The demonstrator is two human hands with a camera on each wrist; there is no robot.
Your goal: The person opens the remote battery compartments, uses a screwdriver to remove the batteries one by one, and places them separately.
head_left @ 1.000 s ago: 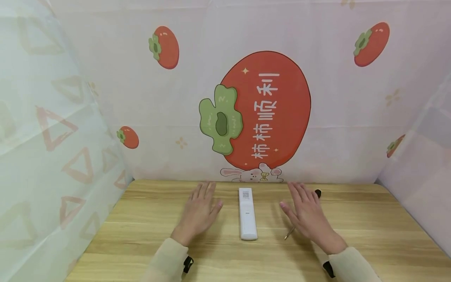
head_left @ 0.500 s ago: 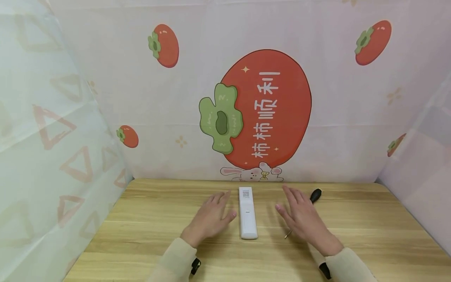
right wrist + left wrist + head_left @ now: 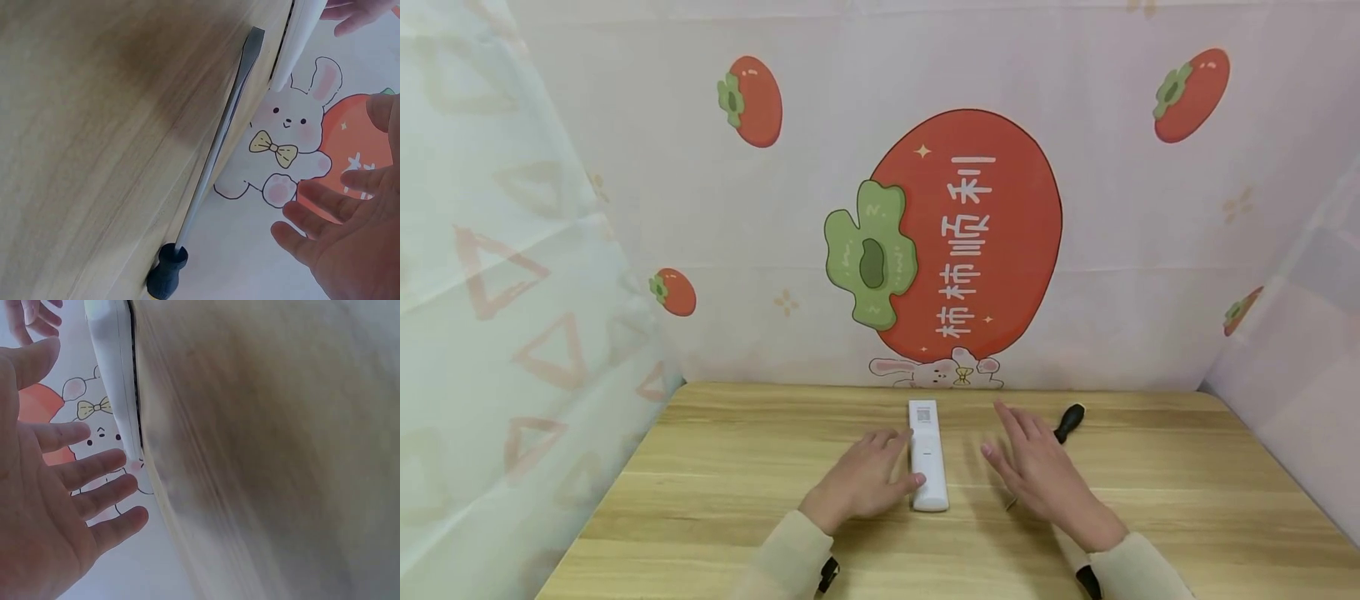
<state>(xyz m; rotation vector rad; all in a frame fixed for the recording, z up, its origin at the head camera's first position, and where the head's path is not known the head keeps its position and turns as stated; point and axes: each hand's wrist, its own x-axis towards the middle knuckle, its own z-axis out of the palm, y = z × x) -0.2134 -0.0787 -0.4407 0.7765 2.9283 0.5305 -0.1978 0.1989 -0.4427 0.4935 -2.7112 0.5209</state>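
A long white bar-shaped device (image 3: 930, 464) with a printed code at its far end lies lengthwise on the wooden table. My left hand (image 3: 863, 477) is at its left side, fingers extended, the thumb overlapping its edge in the head view. In the left wrist view the palm and spread fingers hold nothing. To the right, my right hand (image 3: 1037, 471) hovers above a flat-head screwdriver (image 3: 215, 147), its fingers loosely extended and holding nothing. The screwdriver's black handle shows beyond that hand in the head view; the hand hides most of the shaft.
The wooden table (image 3: 715, 475) ends at a white backdrop (image 3: 805, 208) printed with persimmons and a rabbit. Pale printed sheets (image 3: 467, 383) close in the left and right sides.
My left hand has moved rightward to the white device. My right hand has shifted slightly left, uncovering more of the screwdriver's handle. The device and screwdriver have stayed put.
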